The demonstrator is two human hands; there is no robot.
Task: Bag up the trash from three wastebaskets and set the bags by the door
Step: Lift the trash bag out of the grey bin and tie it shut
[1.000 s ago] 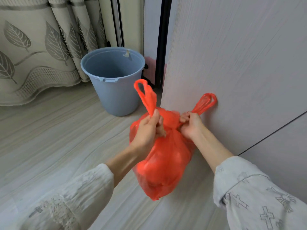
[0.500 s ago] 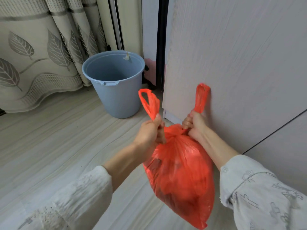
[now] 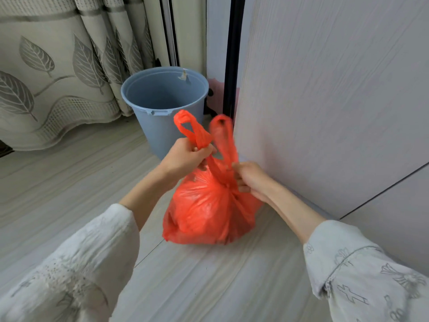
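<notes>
A pale wood-grain floor (image 3: 69,194) runs under everything, with a leaf-patterned curtain (image 3: 58,73) hanging well beyond the left hand and a tall pale panel (image 3: 325,89), a door or a cabinet side, I cannot tell which, rising just beyond the right hand.

The left hand (image 3: 183,156) is curled tightly round one twisted handle loop (image 3: 190,129) of the orange trash bag (image 3: 209,210); the loop sticks up above its fist. The right hand (image 3: 249,180) is clenched on the gathered neck of the same bag, at the base of the other handle loop (image 3: 224,138), which stands up blurred between the two hands and close to the panel's edge. The hands are close together but not touching, each clamped on the plastic.

The bag bulges full below and between the hands. Its bottom looks to be on the floor, touching or nearly touching the foot of the panel on the right hand's side.

Beyond the left hand a blue wastebasket (image 3: 162,105) stands upright on the floor, just in front of the curtain, with a small pale scrap at its far rim. Both forearms are bare, coming out of light patterned sleeves (image 3: 371,275).
</notes>
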